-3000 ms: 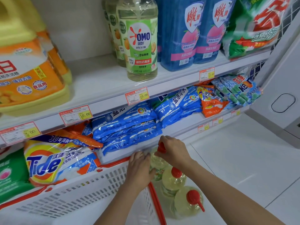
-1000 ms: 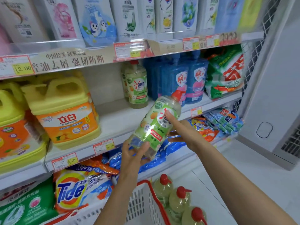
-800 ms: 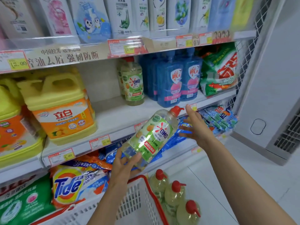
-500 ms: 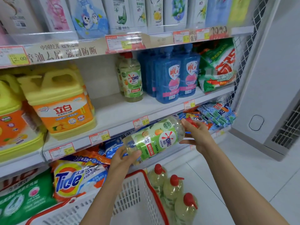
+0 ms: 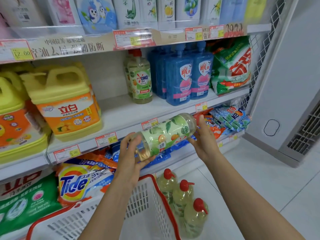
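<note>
1. Shop shelving fills the wall, and the white middle shelf [image 5: 121, 115] carries four price tags along its front edge.
2. One clear bottle [image 5: 166, 134] of pale yellow liquid, wrapped in a green fruit label, is held in the air in front of that edge. It lies almost level, base down to the left and neck up to the right, above the far corner of the basket.
3. The left hand [image 5: 131, 158] grips the base end, thumb and fingers curled round it.
4. The right hand [image 5: 205, 139] wraps the neck end. The cap is hidden behind it.
5. One white basket [image 5: 143, 205] with a red rim sits below the arms.
6. Three red-capped bottles [image 5: 181, 196] of the same liquid stand in a row on the floor just beside the basket.
7. On the middle shelf stands one OMO bottle [image 5: 142, 82] in front, with at least one more behind it.
8. Next to it are two blue bottles [image 5: 178, 82] in the front row, with others behind them that I cannot count.
9. Two yellow jugs [image 5: 65, 101] show on the left, one cut off by the edge.
10. One Tide bag [image 5: 78, 184] lies on the lower shelf.
</note>
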The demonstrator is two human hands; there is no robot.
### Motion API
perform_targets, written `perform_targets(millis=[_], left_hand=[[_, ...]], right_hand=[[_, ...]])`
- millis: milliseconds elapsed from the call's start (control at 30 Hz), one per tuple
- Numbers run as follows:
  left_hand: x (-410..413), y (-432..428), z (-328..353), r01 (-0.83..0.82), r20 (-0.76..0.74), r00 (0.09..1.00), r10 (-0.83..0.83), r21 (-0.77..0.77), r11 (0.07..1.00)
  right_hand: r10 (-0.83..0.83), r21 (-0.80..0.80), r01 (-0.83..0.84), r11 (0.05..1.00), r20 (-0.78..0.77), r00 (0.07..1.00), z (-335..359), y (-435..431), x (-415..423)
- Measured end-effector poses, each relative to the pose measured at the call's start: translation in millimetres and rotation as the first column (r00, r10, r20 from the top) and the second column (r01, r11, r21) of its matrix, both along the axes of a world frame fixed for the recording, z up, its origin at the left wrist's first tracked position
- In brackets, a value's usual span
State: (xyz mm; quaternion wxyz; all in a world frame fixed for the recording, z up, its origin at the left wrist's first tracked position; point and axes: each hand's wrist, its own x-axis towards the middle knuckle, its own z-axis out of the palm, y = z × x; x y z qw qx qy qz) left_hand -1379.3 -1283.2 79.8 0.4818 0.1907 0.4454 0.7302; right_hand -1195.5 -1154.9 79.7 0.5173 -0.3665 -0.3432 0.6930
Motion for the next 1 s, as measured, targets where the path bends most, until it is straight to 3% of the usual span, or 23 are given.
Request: perform_targets(millis=[133,233,367,433,467,600,700,767,833,900,1000], left_hand=[[1.7,-2.4,2.2,-0.110,-0.211,0.970,0.121,0.065,0.992],[6.4,-8.4,2.8,-0.115,-0.503,0.850,0.156,0.112,0.987],[9.4,-13.6,5.5,0.030,-0.723,0.687,0.079,0.137,0.990],[10.8,-12.1,8.4,0.062,-0.754,0.657,0.007,0.064,0.996],[12.1,-11.9,9.8,0.064,-0.726,0.687,-0.019,0.035,0.997],[10.0,-7.1,13.0,0.051,-0.379,0.921,-0.088,-0.106,0.993],[7.5,-3.3,18.0,0.137,-0.317,0.932,-0.178,-0.146,0.980],[9.7,-1.1,19.1,0.093,-0.361,0.925,-0.121,-0.095,0.991],[11.3,-0.1,17.7,-0.005,-0.440,0.898,-0.028,-0.073,0.997],[8.9,-1.0,14.2,-0.089,-0.558,0.829,0.033,-0.074,0.993],[3.2,-9.8,14.7,-0.100,-0.796,0.605,0.032,-0.036,0.994]], right_hand=[[0.195,-0.234,-0.177,0.956,0.054,0.979,10.8,-4.8,-3.8],[0.324,-0.226,-0.305,0.925,0.051,0.945,18.5,-12.4,-16.8],[0.231,-0.240,-0.196,0.951,0.129,0.964,5.9,-20.5,-35.9],[0.171,-0.243,-0.145,0.959,0.088,0.981,-2.0,-19.8,-37.1],[0.157,-0.226,-0.139,0.964,0.063,0.986,-4.3,-18.9,-35.9],[0.164,-0.070,-0.165,0.984,-0.028,0.986,-0.1,-16.4,-28.4],[0.130,-0.018,-0.132,0.991,-0.078,0.989,1.9,-14.2,-28.1],[0.108,-0.036,-0.114,0.993,-0.129,0.986,2.5,-12.5,-28.8],[0.146,-0.045,-0.150,0.988,-0.080,0.986,3.2,-11.2,-26.7],[0.220,-0.071,-0.214,0.974,0.089,0.972,8.2,-11.1,-23.2],[0.289,-0.142,-0.262,0.955,0.229,0.929,12.4,-10.9,-24.2]])
